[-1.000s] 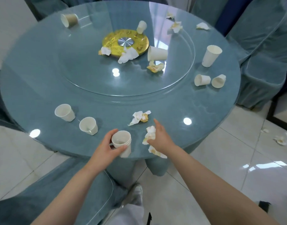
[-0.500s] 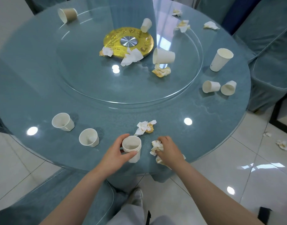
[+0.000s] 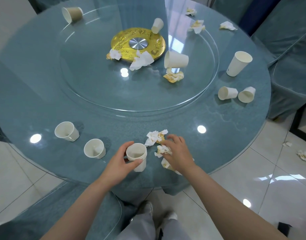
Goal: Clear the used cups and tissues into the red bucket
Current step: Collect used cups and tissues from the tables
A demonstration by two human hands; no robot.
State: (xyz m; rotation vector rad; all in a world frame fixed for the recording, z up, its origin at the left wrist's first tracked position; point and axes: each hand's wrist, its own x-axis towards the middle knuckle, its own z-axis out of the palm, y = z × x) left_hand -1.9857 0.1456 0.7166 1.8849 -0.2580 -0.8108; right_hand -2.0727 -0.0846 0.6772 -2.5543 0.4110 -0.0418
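My left hand [image 3: 120,166] grips a white paper cup [image 3: 137,155], a stack of cups, upright near the table's front edge. My right hand [image 3: 178,153] lies just right of it, fingers closed on a stained crumpled tissue [image 3: 163,150], with more tissue [image 3: 166,163] under the palm. Another crumpled tissue [image 3: 156,136] lies right at its fingertips. Two white cups [image 3: 95,148] [image 3: 66,131] sit to the left. Several more cups and tissues are scattered across the round blue table [image 3: 235,122]. No red bucket is in view.
A glass turntable [image 3: 96,87] with a gold centre plate [image 3: 138,43] fills the table's middle. Blue-covered chairs stand at the right [image 3: 290,54] and at the front left [image 3: 70,210]. Tissues [image 3: 304,155] lie on the tiled floor at the right.
My right hand closed on the tissue near the table edge, then reached forward towards the farther tissue. My left hand kept its hold on the cup. The view moved closer to the table.
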